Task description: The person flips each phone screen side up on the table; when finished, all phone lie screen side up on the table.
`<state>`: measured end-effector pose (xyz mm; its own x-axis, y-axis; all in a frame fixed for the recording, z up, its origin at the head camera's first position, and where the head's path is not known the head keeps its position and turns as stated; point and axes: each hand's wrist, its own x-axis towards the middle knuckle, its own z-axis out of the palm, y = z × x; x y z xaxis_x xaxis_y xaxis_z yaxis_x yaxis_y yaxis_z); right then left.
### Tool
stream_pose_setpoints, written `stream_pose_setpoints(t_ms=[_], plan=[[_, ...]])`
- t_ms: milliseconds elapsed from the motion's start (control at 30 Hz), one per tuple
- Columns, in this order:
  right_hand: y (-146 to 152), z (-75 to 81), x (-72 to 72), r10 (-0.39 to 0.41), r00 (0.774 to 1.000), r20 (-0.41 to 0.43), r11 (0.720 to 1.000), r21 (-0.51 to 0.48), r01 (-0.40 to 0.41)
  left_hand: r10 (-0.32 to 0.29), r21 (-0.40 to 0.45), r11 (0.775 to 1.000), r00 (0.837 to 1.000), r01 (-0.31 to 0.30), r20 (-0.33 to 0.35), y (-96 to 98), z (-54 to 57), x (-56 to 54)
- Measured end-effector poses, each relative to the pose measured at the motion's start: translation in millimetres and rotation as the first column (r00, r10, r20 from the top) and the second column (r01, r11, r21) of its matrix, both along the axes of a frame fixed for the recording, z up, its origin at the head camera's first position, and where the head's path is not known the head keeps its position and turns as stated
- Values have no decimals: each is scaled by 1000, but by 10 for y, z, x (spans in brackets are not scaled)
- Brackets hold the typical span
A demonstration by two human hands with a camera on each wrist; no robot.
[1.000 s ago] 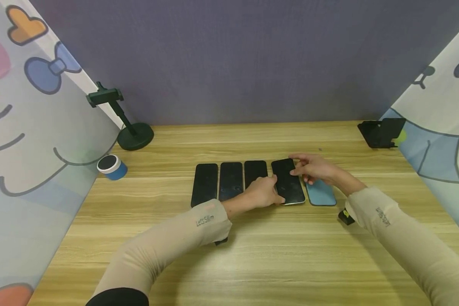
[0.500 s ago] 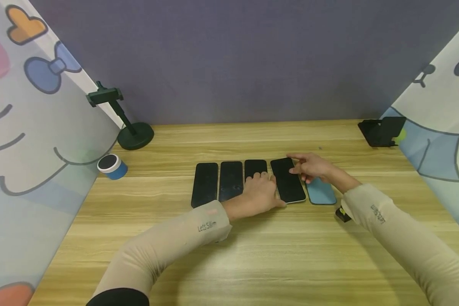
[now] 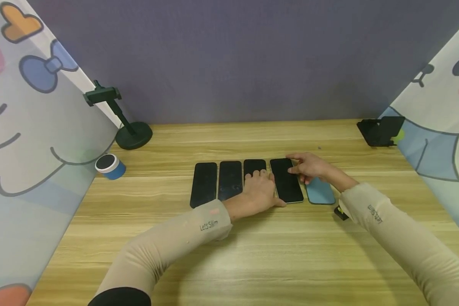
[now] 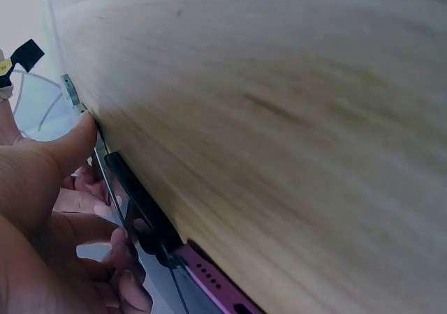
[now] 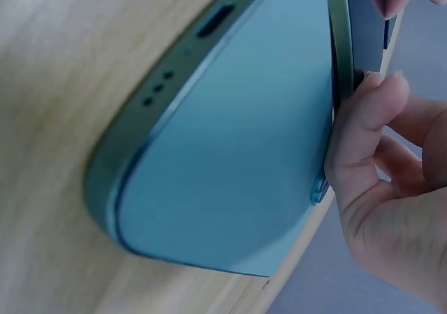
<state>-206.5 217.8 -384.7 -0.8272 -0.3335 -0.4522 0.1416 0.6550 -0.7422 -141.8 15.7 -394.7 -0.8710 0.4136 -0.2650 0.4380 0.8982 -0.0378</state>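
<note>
Several phones lie side by side on the wooden table. My left hand rests with its fingers over the lower part of the third black phone. Its thumb reaches right, to the bottom edge of the fourth phone, which lies screen up. At that phone's upper right, my right hand has its index finger along the top edge and its thumb at the right side. Below the right hand is a light-blue phone, back up; the right wrist view shows its greenish frame and port.
Two more black phones, the first and the second, lie to the left. Farther off are a dark stand, a blue tub with a white rim, and a black folding stand. Upright panels border the table.
The left fingers have moved left, off the fourth phone's side and onto the third phone, while the thumb stays at the bottom edge. The right hand has barely shifted.
</note>
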Motion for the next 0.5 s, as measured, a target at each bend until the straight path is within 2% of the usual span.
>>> stream_pose_setpoints(t_ms=[300,500], plan=[[-5,22,-3,49,999,-23,998,44,-48,-15,-24,1000,1000,15,11,-69,27,-20],[8,31,6,77,997,-20,997,22,-77,-24,0,1000,1000,24,17,-97,9,-25]])
